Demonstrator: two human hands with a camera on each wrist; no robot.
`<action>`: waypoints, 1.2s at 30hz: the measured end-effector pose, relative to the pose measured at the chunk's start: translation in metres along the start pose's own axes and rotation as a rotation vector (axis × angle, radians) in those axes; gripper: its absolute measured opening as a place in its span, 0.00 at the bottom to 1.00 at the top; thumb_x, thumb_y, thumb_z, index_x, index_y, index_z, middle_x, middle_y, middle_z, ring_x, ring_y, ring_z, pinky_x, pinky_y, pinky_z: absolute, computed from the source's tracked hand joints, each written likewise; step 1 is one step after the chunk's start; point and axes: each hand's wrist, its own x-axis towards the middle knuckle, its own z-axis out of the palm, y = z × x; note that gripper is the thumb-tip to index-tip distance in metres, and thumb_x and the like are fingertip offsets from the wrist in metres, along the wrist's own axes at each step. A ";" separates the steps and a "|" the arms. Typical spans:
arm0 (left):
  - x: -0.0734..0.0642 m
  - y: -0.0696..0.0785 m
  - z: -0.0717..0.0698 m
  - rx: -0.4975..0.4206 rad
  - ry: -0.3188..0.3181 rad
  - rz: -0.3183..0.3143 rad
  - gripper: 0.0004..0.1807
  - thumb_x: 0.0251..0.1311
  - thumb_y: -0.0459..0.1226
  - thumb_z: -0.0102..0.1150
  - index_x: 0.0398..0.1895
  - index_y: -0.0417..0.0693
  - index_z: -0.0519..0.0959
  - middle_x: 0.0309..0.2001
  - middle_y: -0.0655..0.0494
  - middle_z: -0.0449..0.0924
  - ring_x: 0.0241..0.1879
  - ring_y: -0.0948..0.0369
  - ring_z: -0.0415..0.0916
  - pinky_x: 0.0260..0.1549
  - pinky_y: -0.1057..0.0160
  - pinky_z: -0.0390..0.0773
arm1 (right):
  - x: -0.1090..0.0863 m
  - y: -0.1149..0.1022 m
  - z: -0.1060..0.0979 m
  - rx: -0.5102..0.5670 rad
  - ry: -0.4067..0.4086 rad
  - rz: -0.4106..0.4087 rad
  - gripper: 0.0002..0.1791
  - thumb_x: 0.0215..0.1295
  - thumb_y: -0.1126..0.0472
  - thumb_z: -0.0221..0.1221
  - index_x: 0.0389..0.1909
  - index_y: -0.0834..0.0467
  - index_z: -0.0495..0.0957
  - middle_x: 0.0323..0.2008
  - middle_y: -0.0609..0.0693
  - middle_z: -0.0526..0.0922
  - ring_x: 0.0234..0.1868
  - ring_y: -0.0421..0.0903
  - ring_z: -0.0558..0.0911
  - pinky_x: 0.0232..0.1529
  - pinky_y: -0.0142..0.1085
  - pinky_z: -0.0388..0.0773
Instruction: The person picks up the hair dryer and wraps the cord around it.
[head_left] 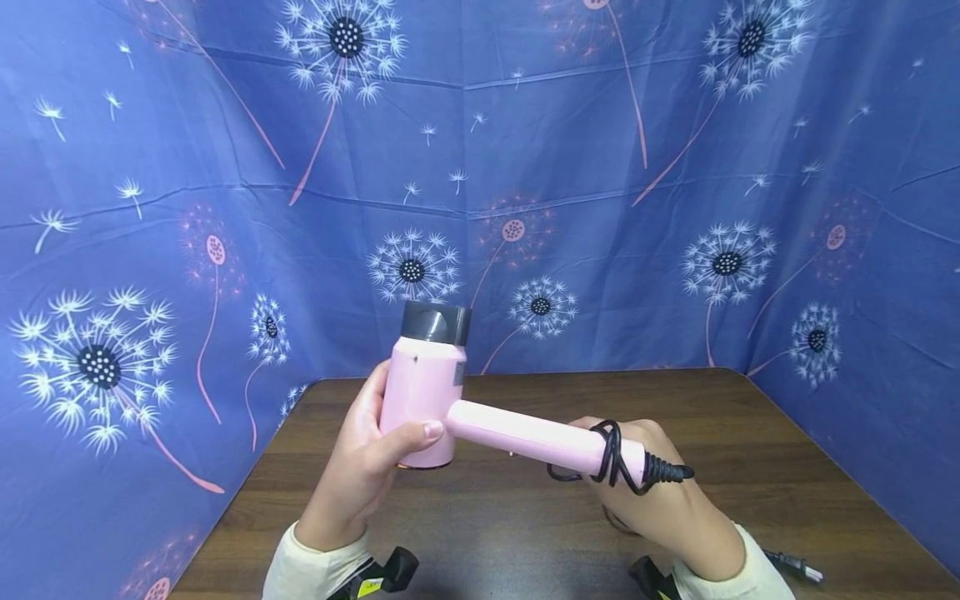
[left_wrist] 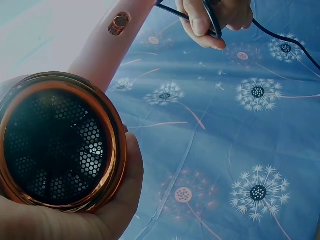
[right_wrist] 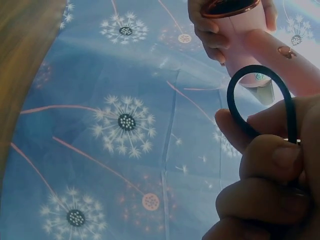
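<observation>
1. Far left of the frame: blue cloth (head_left: 97, 450) with a dandelion print, and it runs across the whole top too.
2. Lower left, a pale sleeve (head_left: 311, 571) with a black strap thing at the cuff, then the left hand (head_left: 356, 462). It's gripping the fat pink barrel of a hair dryer (head_left: 498, 427), thumb across the front.
3. So the dryer's at the centre, held up above the table: black nozzle (head_left: 435, 323) pointing up, handle slanting down to the right. Left wrist view shows the round mesh grille (left_wrist: 60, 145) with a shiny copper rim, plus a button (left_wrist: 119, 22) on the handle.
4. Right of centre, black cord (head_left: 615, 458) is looped round the handle's end.
5. Just behind that, the right hand (head_left: 663, 496) has its fingers curled round the cord, with a loop poking out. Can't tell if it touches the handle too.
6. Lower right: another pale sleeve (head_left: 742, 575), and beside it a plug (head_left: 795, 566) on the brown wooden table (head_left: 817, 492).
</observation>
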 end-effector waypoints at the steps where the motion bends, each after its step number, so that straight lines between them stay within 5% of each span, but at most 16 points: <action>1: 0.000 0.000 0.001 -0.001 0.003 -0.001 0.40 0.55 0.26 0.64 0.72 0.44 0.62 0.56 0.44 0.76 0.51 0.52 0.79 0.48 0.52 0.86 | 0.000 0.000 0.001 -0.008 0.004 -0.006 0.14 0.51 0.69 0.70 0.33 0.47 0.84 0.24 0.33 0.82 0.23 0.23 0.70 0.22 0.21 0.70; 5: -0.001 0.001 0.004 -0.012 0.009 -0.006 0.41 0.54 0.26 0.65 0.73 0.46 0.61 0.57 0.44 0.76 0.51 0.53 0.80 0.49 0.52 0.85 | 0.001 -0.002 0.002 -0.050 0.001 0.005 0.18 0.50 0.69 0.69 0.23 0.42 0.74 0.17 0.28 0.67 0.19 0.23 0.61 0.18 0.18 0.61; 10: 0.000 0.000 0.007 -0.010 0.021 -0.011 0.42 0.54 0.26 0.66 0.73 0.46 0.61 0.58 0.44 0.76 0.52 0.52 0.79 0.49 0.53 0.85 | -0.001 -0.007 0.001 -0.042 -0.068 0.180 0.22 0.57 0.64 0.70 0.19 0.38 0.69 0.16 0.25 0.60 0.17 0.22 0.57 0.15 0.20 0.58; 15: 0.000 -0.001 0.007 0.009 0.030 -0.013 0.42 0.54 0.26 0.66 0.73 0.48 0.62 0.58 0.44 0.76 0.51 0.52 0.80 0.48 0.51 0.86 | -0.005 -0.012 -0.001 -0.006 -0.190 0.450 0.21 0.58 0.56 0.73 0.17 0.41 0.69 0.14 0.29 0.62 0.16 0.27 0.59 0.15 0.28 0.62; 24: 0.001 0.000 0.007 0.018 0.038 -0.011 0.43 0.54 0.26 0.67 0.74 0.49 0.62 0.58 0.43 0.75 0.51 0.51 0.80 0.47 0.50 0.86 | -0.006 -0.011 0.004 0.000 -0.272 0.595 0.20 0.58 0.59 0.69 0.17 0.46 0.67 0.16 0.34 0.63 0.17 0.31 0.61 0.17 0.30 0.63; 27: 0.001 0.000 0.007 0.022 0.046 -0.005 0.44 0.53 0.27 0.68 0.74 0.50 0.62 0.58 0.43 0.75 0.51 0.51 0.79 0.48 0.50 0.86 | -0.006 -0.012 0.005 -0.021 -0.275 0.613 0.19 0.56 0.60 0.69 0.18 0.47 0.67 0.17 0.36 0.63 0.17 0.31 0.61 0.17 0.30 0.62; 36: 0.001 0.002 0.007 0.025 0.083 0.020 0.42 0.54 0.26 0.66 0.74 0.48 0.62 0.59 0.42 0.75 0.53 0.48 0.78 0.48 0.52 0.85 | -0.005 -0.012 0.012 -0.210 -0.158 0.354 0.17 0.60 0.62 0.70 0.26 0.51 0.68 0.17 0.34 0.63 0.19 0.30 0.61 0.17 0.28 0.61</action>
